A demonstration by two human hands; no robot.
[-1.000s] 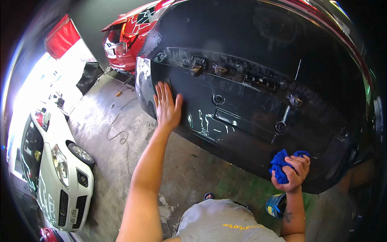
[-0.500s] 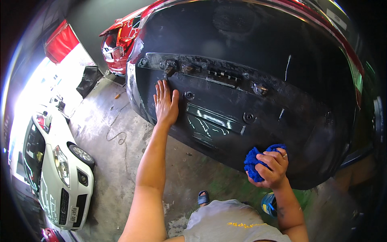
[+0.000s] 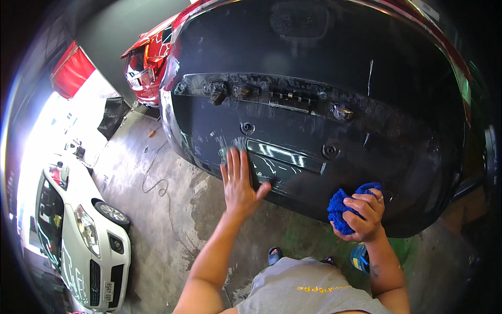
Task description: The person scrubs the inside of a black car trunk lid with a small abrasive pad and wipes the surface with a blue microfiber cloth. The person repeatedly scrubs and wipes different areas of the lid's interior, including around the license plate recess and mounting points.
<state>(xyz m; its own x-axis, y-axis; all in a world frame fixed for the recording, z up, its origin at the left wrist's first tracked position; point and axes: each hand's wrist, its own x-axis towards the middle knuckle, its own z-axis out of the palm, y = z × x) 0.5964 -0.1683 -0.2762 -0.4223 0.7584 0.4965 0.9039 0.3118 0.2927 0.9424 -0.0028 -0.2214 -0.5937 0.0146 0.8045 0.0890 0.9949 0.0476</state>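
Observation:
A dark, matte car tailgate with red edging fills the upper part of the view. My left hand lies flat on its lower left, fingers extended, beside the glossy licence-plate recess. Whitish wet-looking streaks show on the panel just beyond those fingertips. At the lower right edge of the tailgate, my right hand is wrapped around a bunched blue microfibre cloth. Whether the cloth touches the panel, I cannot tell.
Taped wire bundles stick out along the tailgate's middle band. A white car stands at the left, and a red car beyond the tailgate. By my feet is a blue bucket; a thin cord lies on the concrete floor.
My left hand has slid down and to the right across the tailgate, and streaks now show above its fingers. My right hand, still gripping the cloth, appears slightly further right.

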